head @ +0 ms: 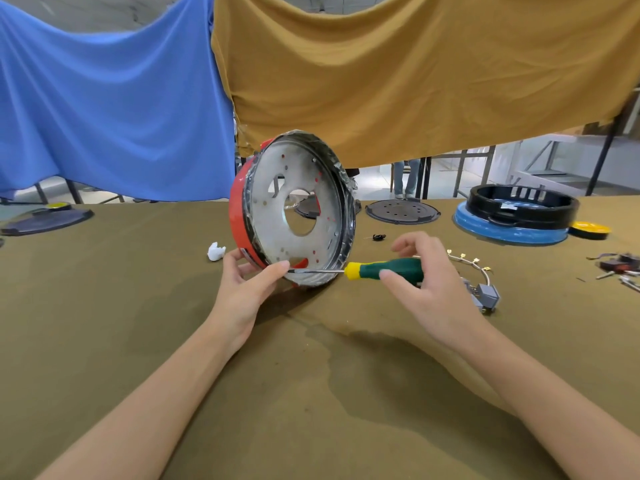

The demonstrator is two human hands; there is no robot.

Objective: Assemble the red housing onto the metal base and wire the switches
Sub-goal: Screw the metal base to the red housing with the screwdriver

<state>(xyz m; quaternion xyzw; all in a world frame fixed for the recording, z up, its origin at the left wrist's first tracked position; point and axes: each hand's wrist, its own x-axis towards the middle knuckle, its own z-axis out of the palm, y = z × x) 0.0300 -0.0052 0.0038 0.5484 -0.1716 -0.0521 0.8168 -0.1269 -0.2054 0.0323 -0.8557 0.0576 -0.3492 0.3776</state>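
Standing on its edge at the table's centre, the red housing (239,216) rings the metal base (298,209), whose open face turns toward three o'clock. The left hand (247,289) grips the lower rim, thumb and fingers curled round it. From three o'clock, the right hand (426,282) pinches a green-handled screwdriver (381,269), its tip at the rim. The wired switches (483,289) lie just behind that hand.
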